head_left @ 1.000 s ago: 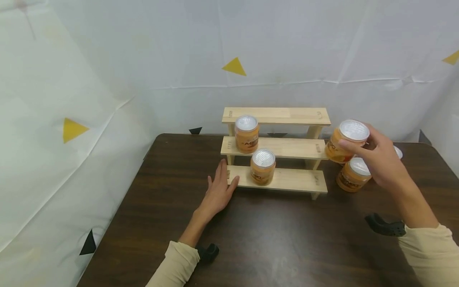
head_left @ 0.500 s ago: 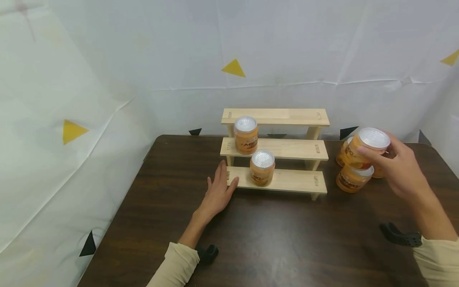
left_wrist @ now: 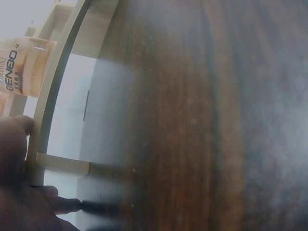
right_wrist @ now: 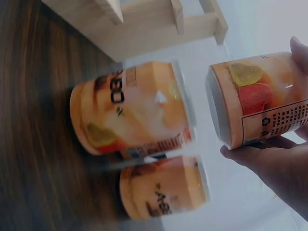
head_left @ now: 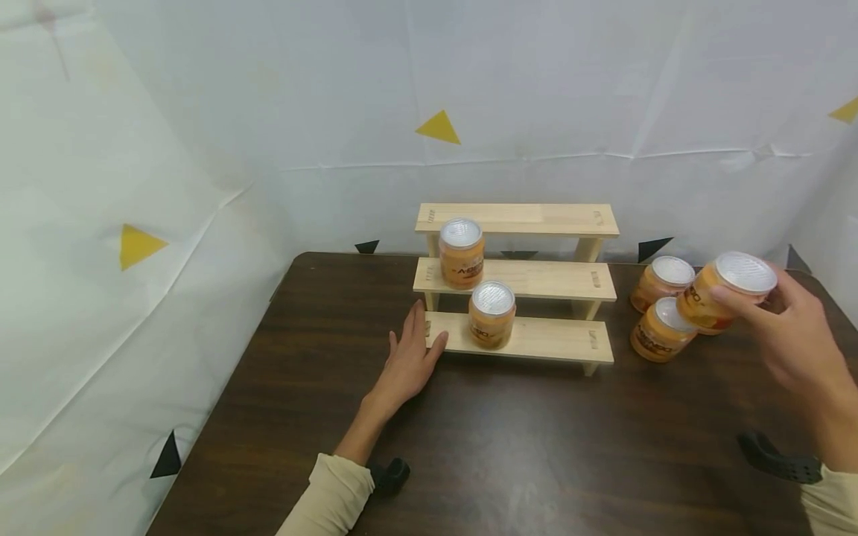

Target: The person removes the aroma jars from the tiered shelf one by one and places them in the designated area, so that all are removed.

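My right hand (head_left: 798, 335) grips an orange-labelled jar (head_left: 713, 298) with a silvery top, thumb on one side and fingers on the other. It is held above the table, over a cluster of similar jars at the right; one jar (head_left: 660, 339) stands in front and another jar (head_left: 660, 283) behind. A further jar is mostly hidden by the held one. My left hand (head_left: 405, 361) rests at the left end of the three-tier wooden shelf (head_left: 550, 339), fingers extended, thumb at the lowest board's front edge. Nothing is held in it.
On the shelf's middle board stands a jar (head_left: 461, 253), and a second jar (head_left: 491, 316) is on the lowest board, both toward the left. A white sheet (head_left: 536, 89) hangs behind the dark wooden table (head_left: 509, 447).
My right hand has carried the jar from beside the shelf's middle board rightward and toward me, uncovering the jars on the table. The left hand has stayed in place.
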Motion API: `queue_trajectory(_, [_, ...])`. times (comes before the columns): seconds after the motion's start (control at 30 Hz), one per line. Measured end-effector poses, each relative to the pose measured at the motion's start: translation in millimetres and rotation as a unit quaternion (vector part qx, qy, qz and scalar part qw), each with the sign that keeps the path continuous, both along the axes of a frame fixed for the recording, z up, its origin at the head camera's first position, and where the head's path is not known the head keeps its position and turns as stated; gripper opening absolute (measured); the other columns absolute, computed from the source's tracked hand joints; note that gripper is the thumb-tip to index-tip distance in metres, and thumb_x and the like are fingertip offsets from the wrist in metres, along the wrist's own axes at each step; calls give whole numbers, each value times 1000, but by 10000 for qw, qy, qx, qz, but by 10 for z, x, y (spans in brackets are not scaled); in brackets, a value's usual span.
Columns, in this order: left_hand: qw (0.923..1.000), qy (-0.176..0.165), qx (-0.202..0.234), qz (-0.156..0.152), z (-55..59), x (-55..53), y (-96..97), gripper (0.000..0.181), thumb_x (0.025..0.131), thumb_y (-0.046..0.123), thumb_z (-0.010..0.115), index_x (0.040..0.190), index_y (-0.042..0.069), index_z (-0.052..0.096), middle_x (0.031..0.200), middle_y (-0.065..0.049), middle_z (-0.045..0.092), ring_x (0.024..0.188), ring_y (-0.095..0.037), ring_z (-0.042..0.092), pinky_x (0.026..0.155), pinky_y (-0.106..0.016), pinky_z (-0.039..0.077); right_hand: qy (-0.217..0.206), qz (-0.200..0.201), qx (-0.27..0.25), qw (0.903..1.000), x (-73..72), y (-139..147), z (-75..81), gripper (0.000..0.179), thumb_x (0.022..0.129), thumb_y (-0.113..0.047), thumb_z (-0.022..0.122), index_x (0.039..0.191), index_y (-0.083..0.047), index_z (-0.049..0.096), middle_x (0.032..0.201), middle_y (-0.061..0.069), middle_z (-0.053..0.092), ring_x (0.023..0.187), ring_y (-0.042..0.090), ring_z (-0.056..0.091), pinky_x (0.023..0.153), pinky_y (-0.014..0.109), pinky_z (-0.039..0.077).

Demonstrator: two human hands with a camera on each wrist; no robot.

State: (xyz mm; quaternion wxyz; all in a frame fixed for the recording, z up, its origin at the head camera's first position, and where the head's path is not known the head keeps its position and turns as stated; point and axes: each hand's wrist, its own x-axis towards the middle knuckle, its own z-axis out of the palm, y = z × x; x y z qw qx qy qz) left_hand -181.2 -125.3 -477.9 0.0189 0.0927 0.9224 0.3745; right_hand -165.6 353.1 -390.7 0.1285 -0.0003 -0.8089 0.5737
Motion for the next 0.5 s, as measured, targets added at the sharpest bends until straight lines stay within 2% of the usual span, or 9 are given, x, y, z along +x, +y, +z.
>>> queue_trajectory(0.07, [10000, -29, -36, 3, 1, -3, 4, 82, 119, 41, 46, 173, -8, 10, 181, -31, 12, 168, -46, 17, 128, -79, 6, -67, -129, 319, 9994, 24, 32, -18, 49, 108, -8, 70, 147, -34, 58, 128, -21, 53, 117, -2, 48, 92, 7, 37])
queue_trajectory(0.17, [9999, -60, -120, 32, 20, -1, 10, 80, 119, 40, 46, 173, -7, 10, 181, -30, 12, 168, -44, 17, 128, -79, 7, -81, -145, 283, 9995, 46, 70, -42, 50, 108, -5, 69, 144, -37, 57, 127, -21, 52, 115, -2, 48, 91, 6, 37])
queue_trajectory(0.3, [9998, -62, -166, 58, 28, -3, 6, 80, 119, 39, 46, 173, -7, 10, 181, -30, 13, 168, -43, 18, 128, -78, 8, 98, 109, -590, 9981, 57, 112, -85, 48, 106, 4, 68, 137, -32, 62, 126, -15, 56, 113, 0, 51, 90, 4, 41])
queue_trajectory(0.4, [9999, -22, -103, 17, 9, -8, 5, 81, 119, 40, 47, 173, -8, 10, 180, -31, 13, 168, -45, 18, 128, -79, 7, 204, 293, -1359, 9901, 72, 151, -129, 46, 104, 8, 67, 134, -27, 65, 126, -12, 59, 112, 1, 54, 88, 2, 44])
queue_trajectory(0.5, [9999, 106, 44, -24, -81, -40, -6, 85, 118, 48, 44, 173, -7, 10, 180, -32, 14, 168, -46, 18, 127, -81, 6, 246, 341, -1696, 9846, 88, 198, -172, 45, 105, 8, 66, 134, -26, 64, 125, -10, 59, 111, 0, 55, 88, 1, 46])
